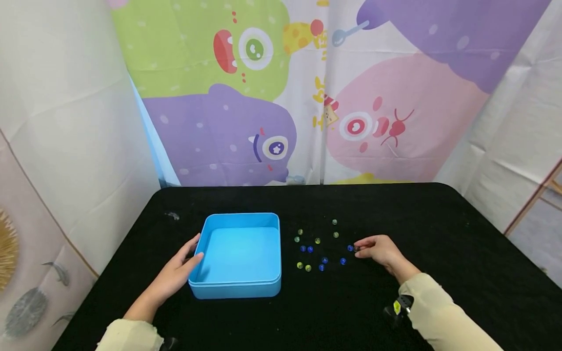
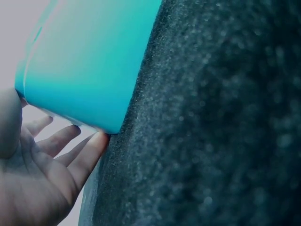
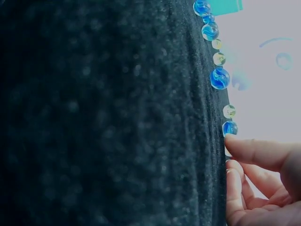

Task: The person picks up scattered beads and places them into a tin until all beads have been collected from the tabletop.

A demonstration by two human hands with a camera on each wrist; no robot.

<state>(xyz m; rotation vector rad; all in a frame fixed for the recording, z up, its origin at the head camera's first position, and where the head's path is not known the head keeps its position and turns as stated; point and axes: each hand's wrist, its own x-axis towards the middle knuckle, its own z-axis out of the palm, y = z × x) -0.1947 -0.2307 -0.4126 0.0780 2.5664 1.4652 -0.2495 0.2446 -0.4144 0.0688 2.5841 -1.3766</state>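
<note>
Lower half of the frame, left of centre, on black tabletop [image 1: 246, 326]: open-topped blue box [image 1: 237, 290]. Looks stiff and fairly light, smooth-walled, likely to slide if nudged. Best held by rim and outer wall together.

At left wall of same: left hand [image 1: 174, 271], reaching up from lower left. Thumb at rim, other fingers parted along outer wall, one low by the base in the left wrist view.

Right of centre: loose scatter of blue marbles [image 1: 343, 261] and green marbles [image 1: 317, 241]. Look hard, light, slick; prone to roll. Best taken singly, fingertips on opposite sides.

At right edge of scatter: right hand [image 1: 381, 251], reaching in from lower right, low over surface. Thumb and forefinger apparently pinching a dark marble [image 1: 356, 248], just beside a blue one; contact unclear in right wrist view. Remaining fingers bent inward.
</note>
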